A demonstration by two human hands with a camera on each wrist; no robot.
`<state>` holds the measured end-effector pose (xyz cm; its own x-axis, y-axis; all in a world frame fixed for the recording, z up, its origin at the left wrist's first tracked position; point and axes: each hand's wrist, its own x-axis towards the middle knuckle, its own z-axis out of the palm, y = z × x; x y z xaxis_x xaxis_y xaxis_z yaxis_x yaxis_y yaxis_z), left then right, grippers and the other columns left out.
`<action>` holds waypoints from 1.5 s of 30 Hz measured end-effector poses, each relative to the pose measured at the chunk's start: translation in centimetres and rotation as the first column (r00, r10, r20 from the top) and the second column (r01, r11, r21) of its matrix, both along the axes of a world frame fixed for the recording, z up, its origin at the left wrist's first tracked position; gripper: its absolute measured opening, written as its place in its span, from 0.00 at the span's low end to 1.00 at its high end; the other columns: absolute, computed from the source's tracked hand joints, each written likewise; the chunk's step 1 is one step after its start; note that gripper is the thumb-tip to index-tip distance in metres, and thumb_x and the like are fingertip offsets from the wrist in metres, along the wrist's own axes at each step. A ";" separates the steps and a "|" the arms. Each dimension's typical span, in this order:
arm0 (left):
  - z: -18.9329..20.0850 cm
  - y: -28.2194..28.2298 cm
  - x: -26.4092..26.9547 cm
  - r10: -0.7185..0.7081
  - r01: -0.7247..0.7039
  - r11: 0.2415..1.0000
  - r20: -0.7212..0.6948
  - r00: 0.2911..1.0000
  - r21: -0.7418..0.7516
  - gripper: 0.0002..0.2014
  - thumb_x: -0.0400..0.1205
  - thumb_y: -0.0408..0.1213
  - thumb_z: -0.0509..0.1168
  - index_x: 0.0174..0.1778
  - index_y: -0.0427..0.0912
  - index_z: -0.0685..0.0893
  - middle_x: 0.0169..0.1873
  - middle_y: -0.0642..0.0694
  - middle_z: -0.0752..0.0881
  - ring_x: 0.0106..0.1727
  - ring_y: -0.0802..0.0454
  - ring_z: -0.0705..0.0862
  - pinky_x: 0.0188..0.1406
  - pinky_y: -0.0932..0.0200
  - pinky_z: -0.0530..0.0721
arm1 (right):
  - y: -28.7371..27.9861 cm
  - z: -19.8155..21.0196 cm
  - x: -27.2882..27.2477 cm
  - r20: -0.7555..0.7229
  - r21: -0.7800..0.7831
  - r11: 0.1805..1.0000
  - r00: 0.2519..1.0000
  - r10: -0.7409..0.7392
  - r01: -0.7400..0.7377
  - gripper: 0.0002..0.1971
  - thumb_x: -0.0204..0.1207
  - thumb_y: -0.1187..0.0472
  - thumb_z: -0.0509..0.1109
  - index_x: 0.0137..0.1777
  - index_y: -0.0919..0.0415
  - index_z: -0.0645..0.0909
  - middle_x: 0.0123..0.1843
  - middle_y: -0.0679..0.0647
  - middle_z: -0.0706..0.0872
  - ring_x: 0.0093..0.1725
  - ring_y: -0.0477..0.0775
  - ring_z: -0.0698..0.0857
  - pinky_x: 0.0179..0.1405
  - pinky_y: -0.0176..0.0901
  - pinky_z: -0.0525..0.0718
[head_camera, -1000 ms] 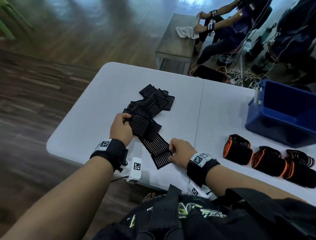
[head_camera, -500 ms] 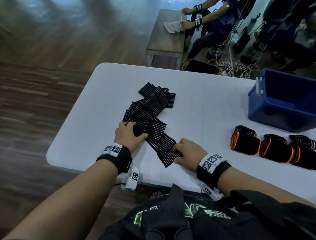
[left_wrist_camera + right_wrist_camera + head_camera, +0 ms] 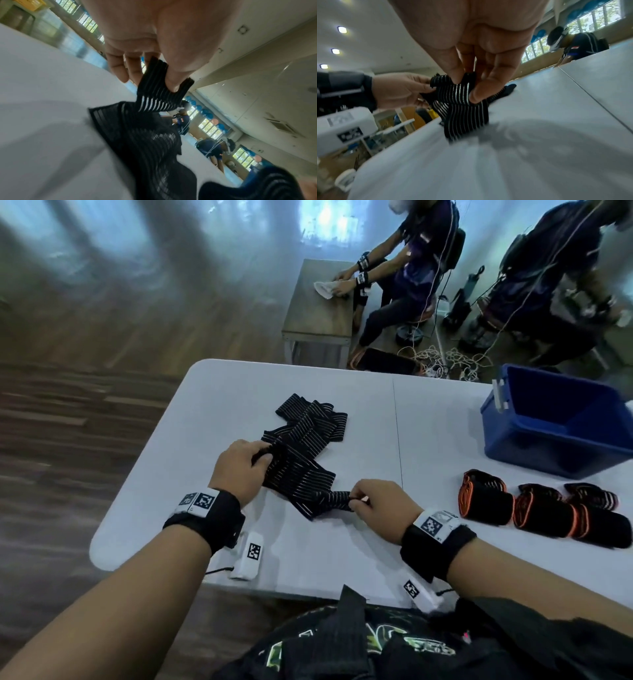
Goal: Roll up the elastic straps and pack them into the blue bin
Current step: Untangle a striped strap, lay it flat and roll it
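Observation:
A long black elastic strap with thin white stripes lies crumpled on the white table. My left hand pinches a fold of the strap between thumb and fingers, lifted off the table. My right hand pinches the strap's near end and raises it slightly. The rest of the strap trails away in a loose heap. The blue bin stands at the far right, its inside only partly in view.
Three rolled black straps with orange edges lie in a row at the right, in front of the bin. Beyond the table stand a small bench, cables on the floor and two other people.
Both hands went from lying on the strap against the table to pinching and lifting it. The head view shifted a little.

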<state>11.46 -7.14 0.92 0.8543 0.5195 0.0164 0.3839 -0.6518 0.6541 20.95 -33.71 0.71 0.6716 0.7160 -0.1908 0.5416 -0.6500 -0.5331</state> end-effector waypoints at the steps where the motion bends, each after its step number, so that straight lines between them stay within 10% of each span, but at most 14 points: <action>1: 1.2 0.1 0.3 -0.002 0.003 0.999 0.040 0.999 -0.034 0.12 0.84 0.39 0.68 0.63 0.50 0.86 0.50 0.47 0.87 0.53 0.47 0.85 0.57 0.56 0.80 | 0.3 1.1 0.4 -0.028 0.081 0.996 0.999 -0.039 0.041 0.02 0.82 0.58 0.68 0.51 0.53 0.81 0.44 0.49 0.88 0.43 0.50 0.87 0.46 0.45 0.83; 5: 5.7 0.5 2.3 0.019 -0.001 0.996 0.200 0.980 -0.091 0.13 0.80 0.39 0.73 0.54 0.56 0.76 0.42 0.50 0.86 0.43 0.49 0.86 0.45 0.52 0.84 | 1.7 6.8 2.6 -0.042 0.347 0.931 0.993 -0.108 0.116 0.09 0.81 0.64 0.68 0.49 0.47 0.75 0.38 0.49 0.87 0.33 0.49 0.87 0.35 0.45 0.89; 12: 15.7 0.5 7.0 -0.160 0.122 0.985 0.386 0.909 0.120 0.07 0.82 0.35 0.70 0.51 0.52 0.86 0.45 0.58 0.87 0.50 0.55 0.87 0.57 0.56 0.84 | 3.7 16.1 6.1 0.226 0.536 0.844 0.967 -0.121 -0.020 0.10 0.77 0.69 0.73 0.54 0.55 0.88 0.48 0.41 0.86 0.48 0.37 0.83 0.48 0.19 0.74; 21: 27.0 -0.6 9.8 -0.303 0.284 0.951 0.537 0.787 0.119 0.18 0.75 0.27 0.75 0.53 0.55 0.86 0.48 0.55 0.90 0.49 0.59 0.89 0.52 0.69 0.86 | 3.5 25.4 8.0 0.046 0.815 0.573 0.976 -0.213 0.087 0.13 0.77 0.69 0.75 0.49 0.49 0.80 0.42 0.56 0.86 0.40 0.55 0.87 0.44 0.56 0.91; 26: 28.1 -1.3 11.3 -0.306 0.364 0.931 0.597 0.742 0.024 0.16 0.79 0.27 0.74 0.45 0.59 0.89 0.47 0.53 0.91 0.47 0.52 0.91 0.51 0.56 0.90 | 3.4 27.9 8.4 0.014 0.879 0.461 0.961 -0.276 0.120 0.12 0.76 0.67 0.77 0.43 0.53 0.76 0.36 0.49 0.80 0.36 0.46 0.81 0.41 0.49 0.85; 30: 27.3 -2.5 12.1 -0.286 0.378 0.926 0.625 0.727 -0.017 0.18 0.82 0.25 0.68 0.42 0.58 0.89 0.40 0.55 0.91 0.42 0.56 0.90 0.45 0.64 0.87 | 3.8 28.3 8.4 -0.016 0.903 0.410 0.964 -0.264 0.127 0.11 0.75 0.72 0.77 0.39 0.57 0.81 0.33 0.48 0.84 0.30 0.40 0.80 0.32 0.35 0.80; 34: 26.9 -3.8 12.3 -0.216 0.453 0.868 0.666 0.714 -0.204 0.24 0.83 0.18 0.59 0.43 0.52 0.91 0.35 0.53 0.92 0.37 0.57 0.89 0.39 0.62 0.86 | 3.9 27.6 8.3 -0.079 0.889 0.427 0.974 -0.211 0.164 0.08 0.76 0.74 0.75 0.50 0.62 0.90 0.36 0.50 0.89 0.29 0.37 0.83 0.29 0.26 0.79; 45: 27.0 -4.7 12.7 -0.119 0.498 0.759 0.663 0.739 -0.420 0.17 0.88 0.26 0.55 0.50 0.39 0.91 0.45 0.38 0.92 0.43 0.49 0.89 0.39 0.57 0.86 | 3.6 26.3 9.5 -0.014 0.856 0.495 0.963 -0.269 0.151 0.12 0.75 0.69 0.78 0.52 0.52 0.92 0.43 0.55 0.92 0.40 0.52 0.89 0.47 0.61 0.92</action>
<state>24.16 -11.83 27.90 0.8830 0.3033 0.3583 -0.3372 -0.1211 0.9336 30.47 -30.13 26.99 0.7972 0.3313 0.5047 0.5428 -0.0273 -0.8394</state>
